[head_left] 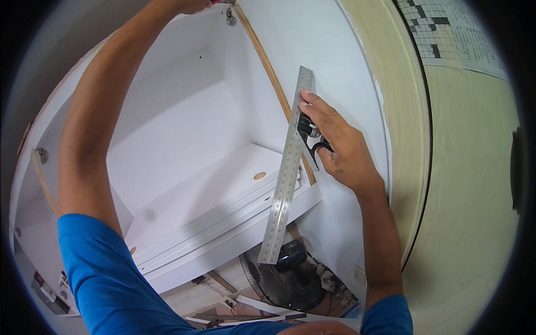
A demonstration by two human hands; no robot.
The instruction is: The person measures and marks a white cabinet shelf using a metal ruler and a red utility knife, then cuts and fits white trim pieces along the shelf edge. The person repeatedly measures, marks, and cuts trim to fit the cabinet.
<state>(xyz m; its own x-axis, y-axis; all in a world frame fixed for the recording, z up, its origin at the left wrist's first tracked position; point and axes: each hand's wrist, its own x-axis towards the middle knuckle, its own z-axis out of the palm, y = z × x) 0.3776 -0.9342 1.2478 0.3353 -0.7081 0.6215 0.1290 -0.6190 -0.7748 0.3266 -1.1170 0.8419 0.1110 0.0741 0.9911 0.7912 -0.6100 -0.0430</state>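
White cabinet [178,106], black fan [298,293] under it; head view: steel combination square [283,192] crosses cabinet's raw wood edge [265,56], long axis steep, top end leaning right, lower end over fan; right hand [349,151] clamped on its black head [305,125], fingers [321,106] bent, close together; left hand [192,4] cut off at top, finger state can't tell

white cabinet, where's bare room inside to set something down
The white lower panel looks bare between the white back wall and grooved white rails. Crowded: the rails' right end, crossed in view by the long steel ruler, and below, around the black fan.
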